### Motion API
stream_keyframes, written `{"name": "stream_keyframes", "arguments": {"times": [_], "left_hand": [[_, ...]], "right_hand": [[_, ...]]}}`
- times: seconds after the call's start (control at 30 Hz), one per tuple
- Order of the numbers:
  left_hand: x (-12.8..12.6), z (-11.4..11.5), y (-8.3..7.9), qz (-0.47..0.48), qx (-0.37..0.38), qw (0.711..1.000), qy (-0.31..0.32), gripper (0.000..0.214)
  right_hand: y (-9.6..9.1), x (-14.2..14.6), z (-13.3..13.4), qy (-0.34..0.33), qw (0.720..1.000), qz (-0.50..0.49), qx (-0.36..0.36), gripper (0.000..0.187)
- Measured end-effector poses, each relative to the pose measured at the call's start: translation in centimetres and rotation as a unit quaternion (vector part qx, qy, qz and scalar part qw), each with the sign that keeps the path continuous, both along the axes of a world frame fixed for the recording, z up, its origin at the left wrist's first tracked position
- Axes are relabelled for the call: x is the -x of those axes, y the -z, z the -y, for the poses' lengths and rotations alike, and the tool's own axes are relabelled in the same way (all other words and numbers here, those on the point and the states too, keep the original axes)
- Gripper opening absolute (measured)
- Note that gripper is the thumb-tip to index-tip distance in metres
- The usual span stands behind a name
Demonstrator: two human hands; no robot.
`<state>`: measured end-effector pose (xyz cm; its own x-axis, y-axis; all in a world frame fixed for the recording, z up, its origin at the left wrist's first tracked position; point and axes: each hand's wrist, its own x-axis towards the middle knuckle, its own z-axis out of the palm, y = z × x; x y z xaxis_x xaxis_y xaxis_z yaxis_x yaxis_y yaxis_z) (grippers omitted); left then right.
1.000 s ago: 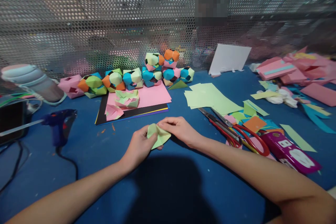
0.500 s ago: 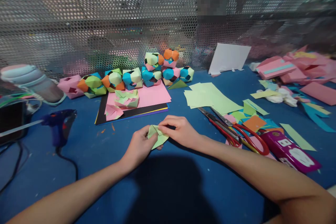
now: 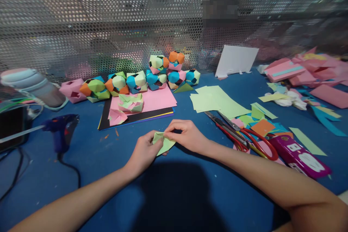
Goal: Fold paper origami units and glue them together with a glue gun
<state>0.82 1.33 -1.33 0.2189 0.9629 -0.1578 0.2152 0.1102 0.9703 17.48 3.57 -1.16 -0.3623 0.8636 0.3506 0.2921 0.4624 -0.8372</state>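
A small piece of pale green folded paper (image 3: 166, 147) is held between both hands, low over the blue table. My left hand (image 3: 146, 151) grips its left side, thumb on top and fingers mostly hidden beneath. At its upper right edge, my right hand (image 3: 187, 136) pinches the paper between thumb and forefinger. Beyond the hands, a crumpled green folded piece (image 3: 131, 102) and a small pink one (image 3: 117, 116) rest on a stack of pink and black sheets (image 3: 160, 98). Light green sheets (image 3: 220, 101) lie to the right of the stack.
Colourful folded paper balls (image 3: 116, 84) line the perforated metal screen (image 3: 108, 43). On the left are a glue gun (image 3: 61, 130) with its cord and a bottle (image 3: 35, 85). To the right lie red-handled scissors (image 3: 258, 141), a purple case (image 3: 301, 157), paper scraps and a pink paper heap (image 3: 304, 69).
Both hands stay almost in place on the green paper. Its top fold looks slightly shifted under my right fingers, and the view has moved very little.
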Motion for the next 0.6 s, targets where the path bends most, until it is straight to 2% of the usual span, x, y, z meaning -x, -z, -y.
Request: {"name": "stream_keyframes", "arguments": {"times": [0.43, 0.6], "left_hand": [[0.0, 0.14, -0.11, 0.01, 0.005, 1.0, 0.019, 0.021], [0.29, 0.09, 0.12, -0.026, -0.073, 0.997, -0.002, 0.026]], "right_hand": [[0.35, 0.04, 0.15, 0.005, 1.0, 0.0, -0.024, 0.012], [0.37, -0.07, 0.0, -0.001, 0.999, 0.0, -0.035, 0.012]]}}
